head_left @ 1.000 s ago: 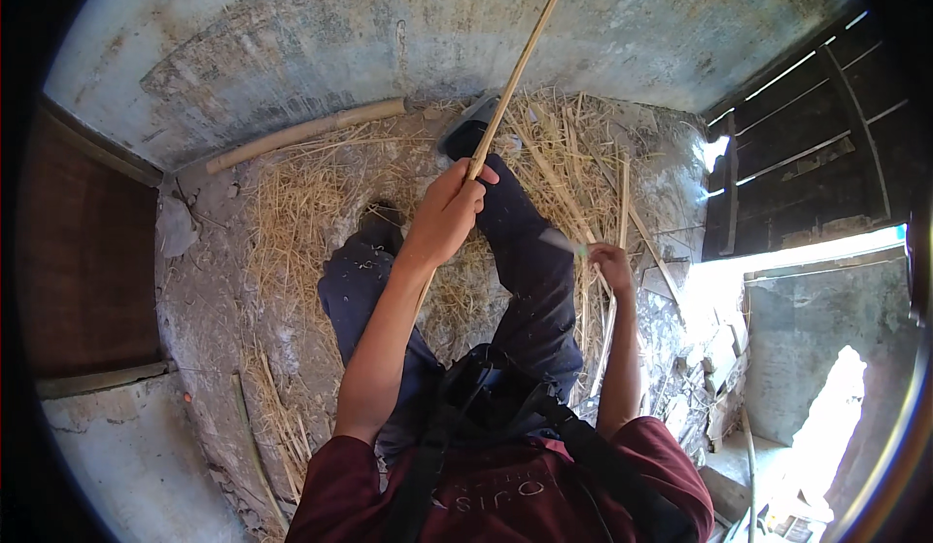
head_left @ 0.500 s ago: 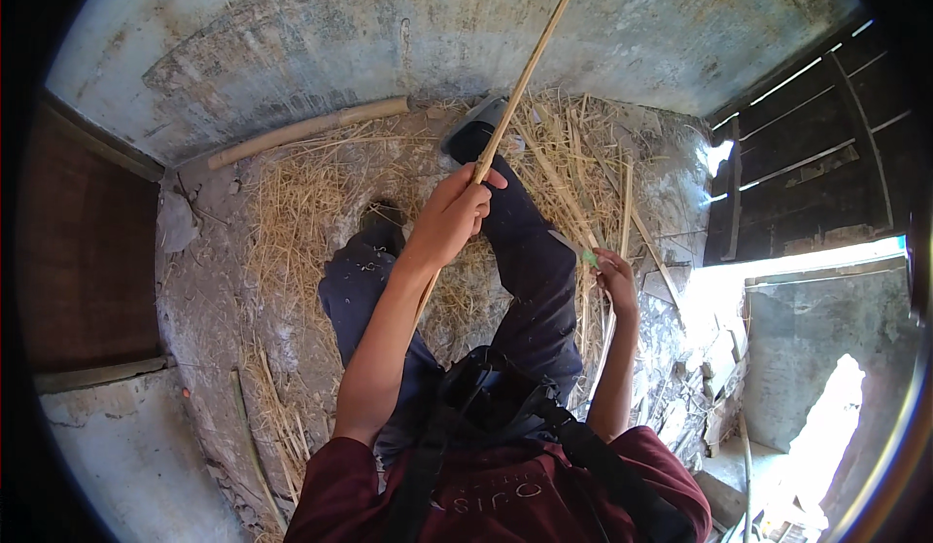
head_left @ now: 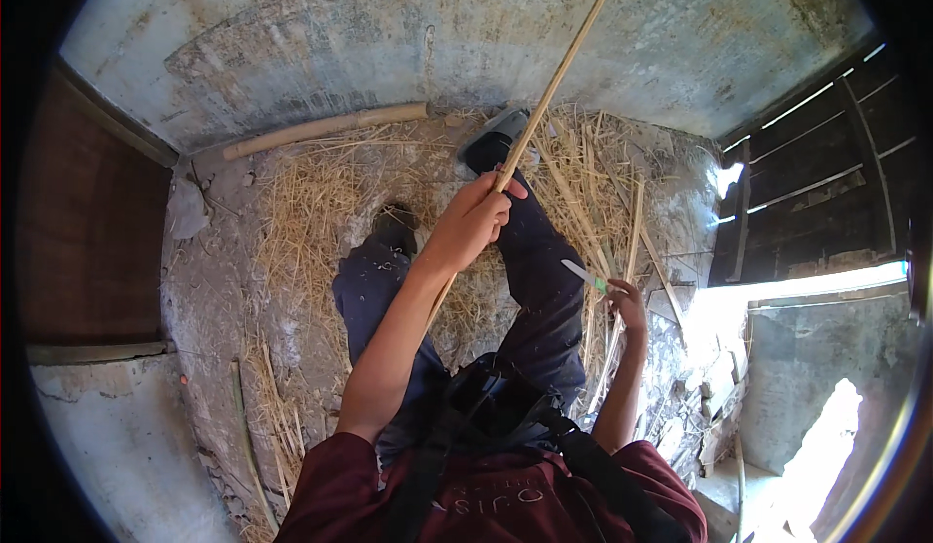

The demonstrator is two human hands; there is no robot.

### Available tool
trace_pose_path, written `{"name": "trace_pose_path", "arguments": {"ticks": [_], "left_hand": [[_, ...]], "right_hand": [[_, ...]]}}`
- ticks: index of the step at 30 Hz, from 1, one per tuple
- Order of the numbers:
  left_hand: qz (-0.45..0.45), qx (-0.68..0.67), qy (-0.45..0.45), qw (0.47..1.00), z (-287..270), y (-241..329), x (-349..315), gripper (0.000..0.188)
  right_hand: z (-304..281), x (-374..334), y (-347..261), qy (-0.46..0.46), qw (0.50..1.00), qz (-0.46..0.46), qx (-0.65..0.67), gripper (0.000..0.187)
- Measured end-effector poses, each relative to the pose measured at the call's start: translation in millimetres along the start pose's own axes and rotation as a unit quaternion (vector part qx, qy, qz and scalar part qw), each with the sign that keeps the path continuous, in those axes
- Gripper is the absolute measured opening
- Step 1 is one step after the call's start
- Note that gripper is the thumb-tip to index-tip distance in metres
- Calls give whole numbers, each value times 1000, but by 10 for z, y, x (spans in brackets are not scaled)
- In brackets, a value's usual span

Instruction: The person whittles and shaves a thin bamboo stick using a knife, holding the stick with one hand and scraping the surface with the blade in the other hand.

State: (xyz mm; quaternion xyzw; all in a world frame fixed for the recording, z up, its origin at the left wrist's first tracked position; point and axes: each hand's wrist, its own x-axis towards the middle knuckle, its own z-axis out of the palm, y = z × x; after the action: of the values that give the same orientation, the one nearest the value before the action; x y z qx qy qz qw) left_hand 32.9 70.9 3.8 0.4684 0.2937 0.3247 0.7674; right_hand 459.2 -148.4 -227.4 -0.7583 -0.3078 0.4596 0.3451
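Note:
My left hand (head_left: 473, 220) is closed round a long, thin bamboo strip (head_left: 558, 77). The strip slants up to the far right in front of the wall, and its lower end passes behind my left forearm. Off to the right, beside my right knee, my right hand (head_left: 627, 304) grips a knife (head_left: 586, 276) by its green handle. The pale blade points to the left, toward my leg, and is apart from the strip. My right fingers are partly hidden behind the handle.
Shavings (head_left: 309, 196) cover the ground round my feet. Several split strips (head_left: 635, 214) lie to the right of my right leg. A thick bamboo pole (head_left: 326, 129) rests along the foot of the far wall (head_left: 321, 47). Rubble (head_left: 721, 392) sits at the right, below dark boards (head_left: 816, 174).
The view has shifted a little, so the whole scene sits slightly lower and to the right. The knife blade shows more fully now. Both hands keep their holds.

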Motion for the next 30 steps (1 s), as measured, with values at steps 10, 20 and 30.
{"name": "trace_pose_path", "arguments": {"ticks": [10, 20, 30], "left_hand": [[-7, -2, 23, 1000, -92, 12, -97, 24], [-74, -55, -92, 992, -55, 238, -221, 31], [-115, 97, -50, 987, 138, 443, -248, 39]], "right_hand": [[334, -101, -536, -13, 989, -59, 132, 40], [1092, -585, -1626, -168, 823, -131, 526, 30], [1234, -1057, -2402, -148, 870, -231, 409, 27]]}}
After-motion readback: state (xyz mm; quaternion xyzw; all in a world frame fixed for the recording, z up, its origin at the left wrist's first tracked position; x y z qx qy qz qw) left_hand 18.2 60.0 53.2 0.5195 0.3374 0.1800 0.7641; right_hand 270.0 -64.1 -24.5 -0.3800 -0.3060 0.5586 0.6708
